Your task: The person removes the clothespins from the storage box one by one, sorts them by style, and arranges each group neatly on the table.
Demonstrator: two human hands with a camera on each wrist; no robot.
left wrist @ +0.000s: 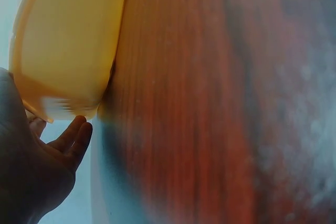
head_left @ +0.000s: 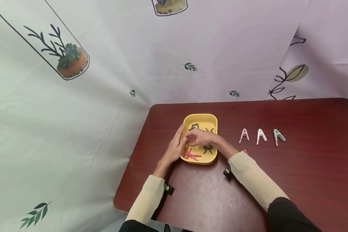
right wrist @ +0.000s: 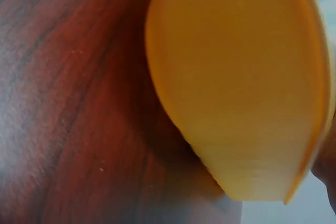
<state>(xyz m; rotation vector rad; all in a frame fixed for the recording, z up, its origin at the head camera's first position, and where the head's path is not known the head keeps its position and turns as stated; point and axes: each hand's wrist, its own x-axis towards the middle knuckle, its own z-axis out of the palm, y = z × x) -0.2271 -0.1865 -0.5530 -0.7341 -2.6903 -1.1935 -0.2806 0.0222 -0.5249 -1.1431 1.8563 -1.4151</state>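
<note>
A yellow tray (head_left: 201, 118) holds several small clips: pink ones (head_left: 192, 155) at its near left, dark green ones (head_left: 207, 149) at the right and far left. My left hand (head_left: 173, 149) lies along the tray's left side, fingers extended; in the left wrist view the hand (left wrist: 47, 166) is beside the tray's outer wall (left wrist: 68, 40). My right hand (head_left: 201, 137) reaches over the right rim into the tray, fingers bent downward near the left hand's fingers; whether they pinch anything is hidden. The right wrist view shows mostly the tray's outer wall (right wrist: 236, 77).
On the brown table (head_left: 313, 167), right of the tray, stand a pale pink clip (head_left: 244, 135), a white clip (head_left: 261, 136) and a green clip (head_left: 278, 136) in a row. A red-pink clip (head_left: 245, 151) shows partly behind the right forearm. A patterned cloth hangs behind.
</note>
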